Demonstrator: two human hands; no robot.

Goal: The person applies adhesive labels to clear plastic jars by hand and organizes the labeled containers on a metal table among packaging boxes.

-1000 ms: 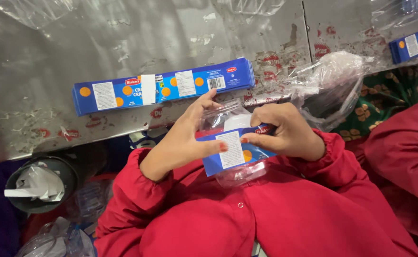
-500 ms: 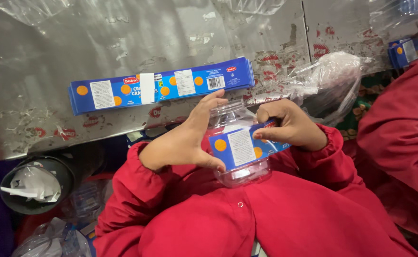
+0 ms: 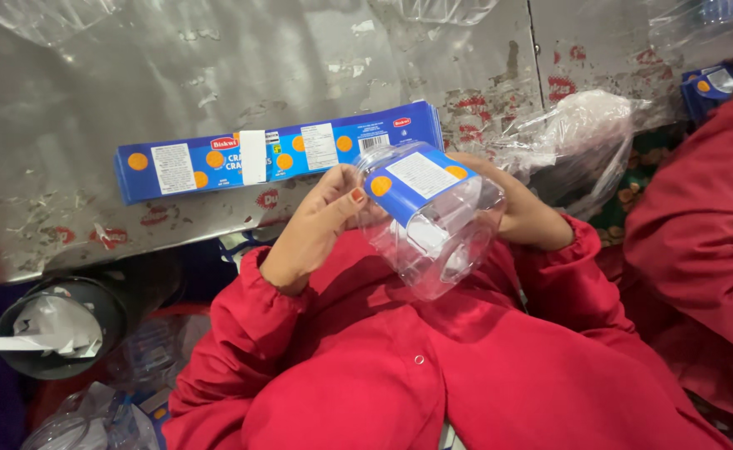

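The single head-worn camera looks steeply down from close above onto the person's lap and the near edge of a metal table. A co-worker's red sleeve enters at right.

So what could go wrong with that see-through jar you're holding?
The blue label sits slanted on the clear plastic jar, so it might stick on crooked or wrinkled. Only the left hand and right hand hold the tilted jar above the lap, so it could slip and fall.
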